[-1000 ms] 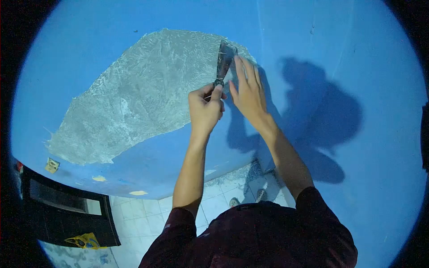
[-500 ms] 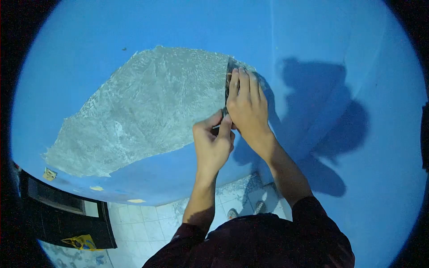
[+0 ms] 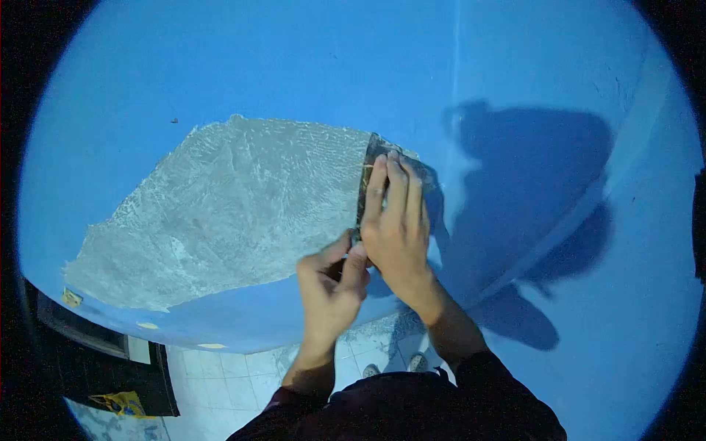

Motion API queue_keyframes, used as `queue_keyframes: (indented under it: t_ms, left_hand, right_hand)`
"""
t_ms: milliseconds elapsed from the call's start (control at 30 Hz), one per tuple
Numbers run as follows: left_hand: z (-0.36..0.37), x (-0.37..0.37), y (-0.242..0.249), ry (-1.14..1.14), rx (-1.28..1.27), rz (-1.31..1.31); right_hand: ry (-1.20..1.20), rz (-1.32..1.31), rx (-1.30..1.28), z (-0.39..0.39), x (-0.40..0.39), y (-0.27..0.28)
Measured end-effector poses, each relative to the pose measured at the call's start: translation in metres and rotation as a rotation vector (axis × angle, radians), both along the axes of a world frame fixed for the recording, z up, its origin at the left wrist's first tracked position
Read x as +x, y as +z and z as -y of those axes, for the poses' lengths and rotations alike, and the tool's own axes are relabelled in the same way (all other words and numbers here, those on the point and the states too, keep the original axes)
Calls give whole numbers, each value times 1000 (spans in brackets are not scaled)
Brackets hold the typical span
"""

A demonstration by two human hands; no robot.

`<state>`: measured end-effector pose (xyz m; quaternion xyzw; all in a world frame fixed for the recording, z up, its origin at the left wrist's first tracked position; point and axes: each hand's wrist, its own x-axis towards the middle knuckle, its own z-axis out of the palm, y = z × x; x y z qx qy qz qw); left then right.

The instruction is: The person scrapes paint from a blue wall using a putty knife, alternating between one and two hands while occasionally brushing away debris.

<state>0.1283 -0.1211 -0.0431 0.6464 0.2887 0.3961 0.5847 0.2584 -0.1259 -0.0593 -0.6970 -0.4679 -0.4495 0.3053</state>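
Observation:
A rough grey plaster patch [image 3: 243, 206] spreads over the blue wall [image 3: 294, 59]. At its right end a dark, flat scraper blade [image 3: 365, 176] lies against the wall, its long edge running roughly up and down. My left hand [image 3: 331, 287] pinches the blade's lower end between thumb and fingers. Stretched flat along the blade are the fingers of my right hand [image 3: 397, 228], pressing on its face; the thumb is hidden. The two hands are close together, and the right covers much of the blade.
A wall corner runs down to the right of the patch, with my shadow [image 3: 537, 184] beyond it. Below are pale floor tiles [image 3: 220, 382], my feet, and dark furniture [image 3: 81, 345] at lower left with a yellow bag [image 3: 121, 403]. Small pale chips mark the lower wall.
The view has tilted, so patch, blade and hands appear lower and slightly farther left. Both hands keep the same hold, and the blade remains at the patch's right end.

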Motion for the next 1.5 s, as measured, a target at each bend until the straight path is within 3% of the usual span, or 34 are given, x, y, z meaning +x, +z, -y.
queue_keyframes:
  t_ms: [167,267,367,433,500,533,600,800,1100,1233,1300,1500]
  left_hand:
    - [-1,2,-5,34,-37,53]
    - [-24,-8,-5,-35,181,-67]
    - [-30,-20,20,-131,184,-144]
    - [-24,-10,3,-108,188,-116]
    - [-16,10,-31,105,253,-29]
    - [-6,16,-31,21,128,22]
    - [-3,17,-30,17,126,62]
    - [-4,2,0,-49,102,-34]
    - [7,35,-34,-3,29,181]
    - [-16,2,-25,-41,174,48]
    - [-33,-21,-17,-27,293,-69]
    - [-67,-52,32,-40,426,-244]
  right_hand:
    - [-5,52,-20,-1,3,-1]
    - [-71,28,44,-14,-11,-4]
    - [-138,-23,102,-20,-18,-5]
    - [-127,-61,103,-21,-18,-5]
    - [-110,-12,102,-14,3,-13]
    - [-47,50,93,-8,13,-15]
    - [33,99,68,-3,19,-15]
    - [-27,30,116,-12,5,-19]
    - [-8,201,41,4,32,-18]
    - [115,-48,35,21,6,-25]
    - [123,-36,40,35,-9,-52]
    - [311,-290,-393,71,-41,-199]
